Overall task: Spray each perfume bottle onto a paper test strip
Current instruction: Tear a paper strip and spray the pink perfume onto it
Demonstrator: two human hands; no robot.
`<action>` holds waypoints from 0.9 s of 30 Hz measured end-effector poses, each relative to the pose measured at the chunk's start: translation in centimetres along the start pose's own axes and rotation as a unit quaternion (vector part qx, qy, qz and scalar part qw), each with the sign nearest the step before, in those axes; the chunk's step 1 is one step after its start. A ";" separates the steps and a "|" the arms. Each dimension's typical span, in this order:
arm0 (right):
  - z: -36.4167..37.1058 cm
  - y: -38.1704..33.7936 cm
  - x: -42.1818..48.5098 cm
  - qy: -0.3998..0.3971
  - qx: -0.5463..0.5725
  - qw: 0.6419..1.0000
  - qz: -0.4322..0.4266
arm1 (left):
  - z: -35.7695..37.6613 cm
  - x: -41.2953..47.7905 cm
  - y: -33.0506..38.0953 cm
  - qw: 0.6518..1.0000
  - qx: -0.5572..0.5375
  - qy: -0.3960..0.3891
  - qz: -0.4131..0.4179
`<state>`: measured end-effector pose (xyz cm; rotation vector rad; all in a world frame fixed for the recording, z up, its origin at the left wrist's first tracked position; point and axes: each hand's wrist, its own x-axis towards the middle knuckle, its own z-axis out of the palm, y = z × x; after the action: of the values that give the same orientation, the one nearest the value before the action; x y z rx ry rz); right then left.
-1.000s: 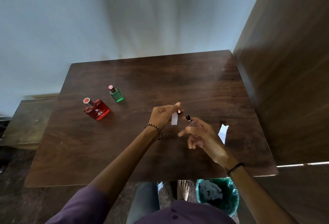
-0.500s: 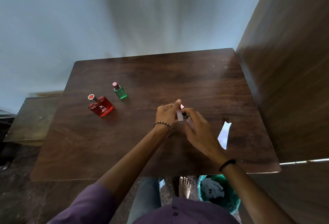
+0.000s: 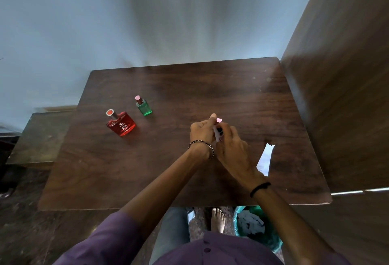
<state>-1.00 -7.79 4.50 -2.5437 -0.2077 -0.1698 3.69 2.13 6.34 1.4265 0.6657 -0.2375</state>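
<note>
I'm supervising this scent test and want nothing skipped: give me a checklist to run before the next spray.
1. Test strip held: ok, the left hand pinches a white strip.
2. Bottle in hand: ok, the right hand wraps a small bottle; only its dark nozzle shows.
3. Nozzle aimed at the strip: cannot tell, fingers hide it.
4. Red bottle and green bottle upright, capped, clear of the hands: ok.
5. Spare paper on the table: ok, right of the hands.
6. Strip already wetted: cannot tell.
</note>
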 end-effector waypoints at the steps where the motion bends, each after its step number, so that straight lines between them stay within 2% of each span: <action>1: 0.0 0.0 0.1 0.002 0.007 1.000 -0.003 | 0.1 0.2 -0.1 1.000 -0.006 0.001 0.000; 9: 0.4 0.1 0.3 0.015 0.003 1.000 0.006 | 0.4 0.4 -0.2 1.000 -0.027 0.005 -0.006; 15: -0.9 -0.2 -0.3 0.005 0.103 0.992 0.078 | 0.5 0.7 0.0 0.999 -0.039 -0.006 0.001; 21: -2.8 0.8 -0.9 0.023 0.189 0.961 0.200 | -0.1 1.3 -0.1 0.997 -0.037 -0.052 0.032; 24: -3.6 1.7 -0.6 0.016 0.268 0.931 0.249 | -0.4 1.2 -0.1 0.995 -0.017 -0.083 0.047; 27: -4.3 1.9 -0.5 0.014 0.367 0.895 0.253 | -0.7 1.0 -0.1 0.991 -0.029 -0.124 0.047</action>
<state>-1.46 -11.83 6.89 -1.7575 0.3480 0.0722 4.22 3.05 5.77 1.3426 0.3973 -0.3124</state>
